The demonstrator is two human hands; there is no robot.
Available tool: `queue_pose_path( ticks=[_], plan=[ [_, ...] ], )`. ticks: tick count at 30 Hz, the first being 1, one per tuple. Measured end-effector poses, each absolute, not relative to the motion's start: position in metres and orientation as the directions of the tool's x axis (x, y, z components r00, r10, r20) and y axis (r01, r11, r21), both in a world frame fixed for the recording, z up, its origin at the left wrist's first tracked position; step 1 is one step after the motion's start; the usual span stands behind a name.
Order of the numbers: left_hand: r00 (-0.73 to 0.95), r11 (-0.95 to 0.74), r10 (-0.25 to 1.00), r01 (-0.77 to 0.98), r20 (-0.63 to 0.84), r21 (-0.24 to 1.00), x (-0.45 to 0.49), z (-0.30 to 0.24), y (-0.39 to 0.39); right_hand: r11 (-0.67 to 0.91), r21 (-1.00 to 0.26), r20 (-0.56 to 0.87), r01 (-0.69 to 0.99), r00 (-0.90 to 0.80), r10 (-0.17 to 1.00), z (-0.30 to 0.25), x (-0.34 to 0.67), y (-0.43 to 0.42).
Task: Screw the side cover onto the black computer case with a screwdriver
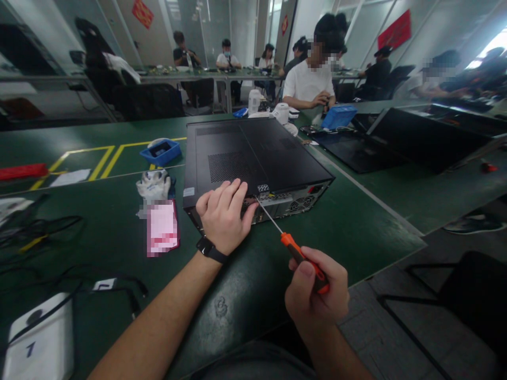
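Note:
A black computer case (285,153) lies on its side on the green table, its rear panel with a fan grille turned toward me. My left hand (227,214) rests on the near edge of the case, fingers laid on the top and thumb at the rear panel; it grips no loose object. In my right hand (317,287) is a screwdriver (291,243) with an orange and black handle, fingers wrapped round it. Its shaft slants up to the left, and the tip meets the upper rear edge of the case, close to my left thumb. The screw spot itself is too small to make out.
Left of the case are a blue tray (161,152), a white glove (153,184) and a pink-edged card (163,228). Black cables (79,274) and a white device (41,338) lie nearer left. Across the table sits a co-worker (309,82) beside a blue bin (339,117). A dark chair (471,295) stands right.

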State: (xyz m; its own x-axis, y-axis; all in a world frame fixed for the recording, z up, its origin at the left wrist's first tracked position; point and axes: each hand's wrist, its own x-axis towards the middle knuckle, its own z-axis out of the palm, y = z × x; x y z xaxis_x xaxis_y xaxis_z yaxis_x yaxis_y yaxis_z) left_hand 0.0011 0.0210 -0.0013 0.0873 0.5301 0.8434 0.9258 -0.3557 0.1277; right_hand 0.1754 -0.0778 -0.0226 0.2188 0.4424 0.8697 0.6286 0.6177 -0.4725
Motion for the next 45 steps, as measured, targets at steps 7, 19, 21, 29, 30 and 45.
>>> queue_pose_path(
  ticks=[7, 19, 21, 29, 30, 45],
  plan=[
    [0.077, -0.370, 0.556, 0.914, 0.828, 0.164, 0.000, -0.004, 0.022, 0.710, -0.427, 0.898, 0.560, 0.166, 0.408, -0.015, 0.175, -0.075],
    [0.089, -0.356, 0.538, 0.925, 0.838, 0.131, 0.000, -0.002, 0.021, 0.669, -0.466, 0.875, 0.578, 0.192, 0.444, -0.019, 0.174, -0.076],
    [0.082, -0.363, 0.550, 0.920, 0.831, 0.149, 0.000, -0.002, 0.021, 0.685, -0.446, 0.887, 0.576, 0.182, 0.425, -0.014, 0.173, -0.075],
    [0.076, -0.360, 0.572, 0.918, 0.817, 0.167, 0.000, -0.004, 0.021, 0.550, -0.482, 0.854, 0.682, 0.224, 0.470, -0.023, 0.177, -0.081],
    [0.079, -0.356, 0.566, 0.921, 0.820, 0.157, 0.000, -0.003, 0.021, 0.566, -0.488, 0.852, 0.664, 0.222, 0.474, -0.024, 0.177, -0.081],
    [0.071, -0.369, 0.579, 0.911, 0.812, 0.184, 0.000, -0.003, 0.021, 0.629, -0.460, 0.874, 0.626, 0.197, 0.444, -0.018, 0.174, -0.079]
  ],
)
